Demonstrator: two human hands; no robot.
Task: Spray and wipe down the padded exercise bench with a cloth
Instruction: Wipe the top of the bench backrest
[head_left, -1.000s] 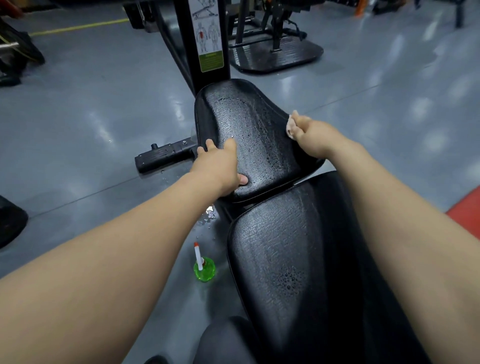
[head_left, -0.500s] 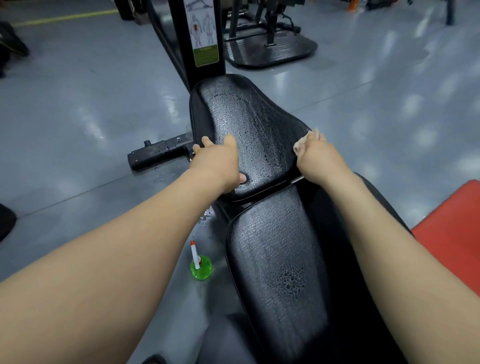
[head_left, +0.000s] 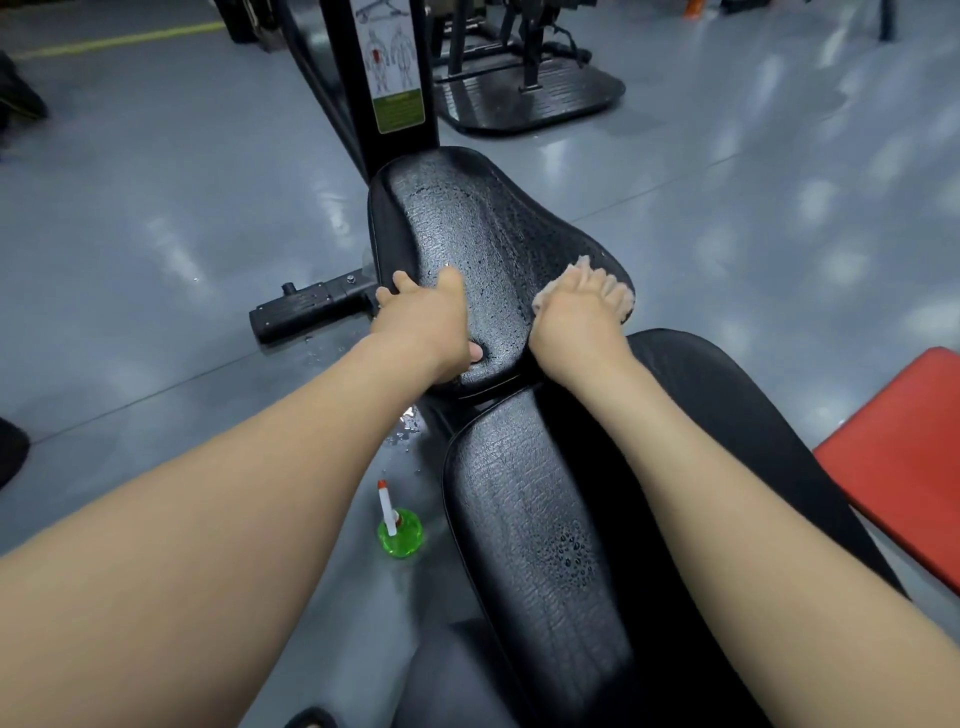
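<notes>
The black padded bench has a wet seat pad (head_left: 467, 218) ahead and a longer back pad (head_left: 519, 519) nearer me, with droplets on both. My left hand (head_left: 426, 322) grips the seat pad's left edge, fingers curled over the side and thumb on top. My right hand (head_left: 582, 306) presses a pale cloth (head_left: 579, 268) flat against the seat pad's near right edge, fingers spread over it. Most of the cloth is hidden under the hand. A green spray bottle (head_left: 400, 535) with a white and red nozzle stands on the floor left of the back pad.
A black upright post with a label (head_left: 395, 78) rises behind the seat. A black adjuster bar (head_left: 306, 306) juts out left at floor level. A red pad (head_left: 898, 457) lies at the right. Another machine's black base (head_left: 530, 98) stands further back. Water drops (head_left: 405, 431) spot the grey floor.
My right hand slid with the cloth along the seat pad's right edge toward me and went from a fist to spread fingers. My left hand stayed in place.
</notes>
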